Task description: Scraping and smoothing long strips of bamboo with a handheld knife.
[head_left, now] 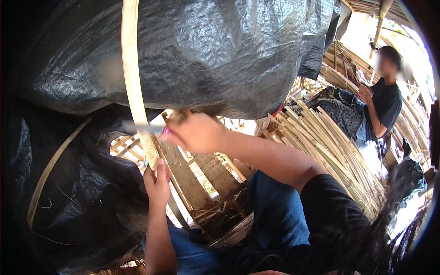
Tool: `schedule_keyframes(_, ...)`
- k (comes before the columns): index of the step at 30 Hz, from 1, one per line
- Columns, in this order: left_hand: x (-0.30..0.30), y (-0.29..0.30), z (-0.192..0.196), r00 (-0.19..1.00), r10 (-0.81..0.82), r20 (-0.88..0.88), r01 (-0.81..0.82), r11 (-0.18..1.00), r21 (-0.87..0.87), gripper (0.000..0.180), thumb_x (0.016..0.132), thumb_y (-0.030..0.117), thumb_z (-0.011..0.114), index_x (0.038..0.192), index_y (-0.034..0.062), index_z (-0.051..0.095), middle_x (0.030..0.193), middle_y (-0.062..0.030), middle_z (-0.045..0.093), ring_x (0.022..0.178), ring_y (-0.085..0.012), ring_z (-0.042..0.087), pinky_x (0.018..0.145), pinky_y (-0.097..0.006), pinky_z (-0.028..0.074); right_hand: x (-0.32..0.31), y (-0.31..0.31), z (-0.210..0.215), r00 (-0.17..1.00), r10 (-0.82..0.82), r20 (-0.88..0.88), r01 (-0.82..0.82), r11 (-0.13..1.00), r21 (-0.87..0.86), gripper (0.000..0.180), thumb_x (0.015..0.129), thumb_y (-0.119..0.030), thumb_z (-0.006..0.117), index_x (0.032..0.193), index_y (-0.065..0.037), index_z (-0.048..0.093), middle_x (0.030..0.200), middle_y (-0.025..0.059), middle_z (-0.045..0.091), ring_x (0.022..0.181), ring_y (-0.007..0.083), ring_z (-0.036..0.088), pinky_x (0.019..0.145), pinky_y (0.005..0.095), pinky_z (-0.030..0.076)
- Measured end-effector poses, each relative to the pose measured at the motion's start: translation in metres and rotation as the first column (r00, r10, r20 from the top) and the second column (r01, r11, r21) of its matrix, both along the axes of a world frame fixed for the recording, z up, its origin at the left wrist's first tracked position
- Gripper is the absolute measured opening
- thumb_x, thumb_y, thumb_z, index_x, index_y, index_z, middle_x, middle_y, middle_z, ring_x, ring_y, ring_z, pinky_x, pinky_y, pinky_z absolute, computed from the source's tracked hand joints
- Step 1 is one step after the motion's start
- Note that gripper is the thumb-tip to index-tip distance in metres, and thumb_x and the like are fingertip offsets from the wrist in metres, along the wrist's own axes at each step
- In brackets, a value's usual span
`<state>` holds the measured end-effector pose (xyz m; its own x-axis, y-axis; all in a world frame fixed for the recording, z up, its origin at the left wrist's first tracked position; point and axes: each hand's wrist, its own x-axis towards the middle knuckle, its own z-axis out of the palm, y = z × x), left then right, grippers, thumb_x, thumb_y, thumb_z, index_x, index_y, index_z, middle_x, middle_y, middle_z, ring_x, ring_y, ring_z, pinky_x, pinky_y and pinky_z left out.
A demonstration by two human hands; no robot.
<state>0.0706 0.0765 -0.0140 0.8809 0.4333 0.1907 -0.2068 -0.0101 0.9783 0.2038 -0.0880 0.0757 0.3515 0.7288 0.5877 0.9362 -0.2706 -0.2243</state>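
A long pale bamboo strip stands upright before me, reaching past the top of the view. Near its lower end my left hand is closed around it, thumb along the strip. My right hand is closed on a knife with a pinkish handle. Its blade, blurred by motion, lies across the strip a little above my left hand. Whether the edge cuts into the strip cannot be made out.
Black plastic sheeting hangs ahead and to the left, with a thin curved strip on it. Below are wooden slats with gaps. Many bamboo strips lie piled at right. Another person in a dark shirt is beyond them.
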Motion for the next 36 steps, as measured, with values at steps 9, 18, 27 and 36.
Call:
schedule_keyframes(9,0.013,0.006,-0.008,0.987,0.157,-0.019,-0.14,0.923,0.359,0.013,0.093,0.011,0.057,0.093,-0.0016,0.06,0.065,0.0043,0.051,0.054,-0.0036,0.041,0.047,-0.022,0.031,-0.005,0.011,0.005,0.993,-0.04,0.108,0.051,0.994,-0.098,0.044,0.095,-0.05,0.046,0.086,-0.01,0.063,0.056,0.0109,0.06,0.052,0.032,0.063,0.049,0.0458,0.05)
schedule_keyframes(18,0.012,0.018,-0.014,0.976,0.175,0.131,-0.214,0.888,0.407,0.019,0.095,0.011,0.054,0.078,0.0016,0.054,0.056,0.0066,0.046,0.048,-0.0021,0.038,0.043,-0.023,0.029,-0.018,0.003,0.034,0.997,0.025,0.067,0.004,0.915,-0.405,0.048,0.097,-0.051,0.041,0.097,-0.01,0.067,0.069,0.0177,0.065,0.073,0.0375,0.067,0.07,0.054,0.053)
schedule_keyframes(27,0.007,0.016,-0.013,0.99,0.071,0.119,-0.111,0.921,0.373,0.017,0.093,0.009,0.054,0.079,-0.0016,0.055,0.057,0.0055,0.046,0.052,-0.002,0.037,0.044,-0.026,0.028,-0.03,0.005,0.052,0.996,-0.083,0.04,0.092,0.89,-0.447,0.051,0.096,-0.052,0.04,0.085,-0.011,0.069,0.078,0.0136,0.069,0.08,0.0358,0.069,0.068,0.0504,0.055)
schedule_keyframes(36,-0.009,0.014,0.004,0.948,0.217,0.234,-0.291,0.889,0.354,0.014,0.092,0.009,0.054,0.089,-0.0047,0.058,0.066,-0.0016,0.058,0.056,-0.0049,0.047,0.05,-0.024,0.036,-0.054,0.006,0.063,0.996,-0.071,0.054,0.086,0.919,-0.385,0.051,0.095,-0.053,0.043,0.094,-0.011,0.071,0.089,0.0143,0.071,0.086,0.0342,0.069,0.075,0.0463,0.054)
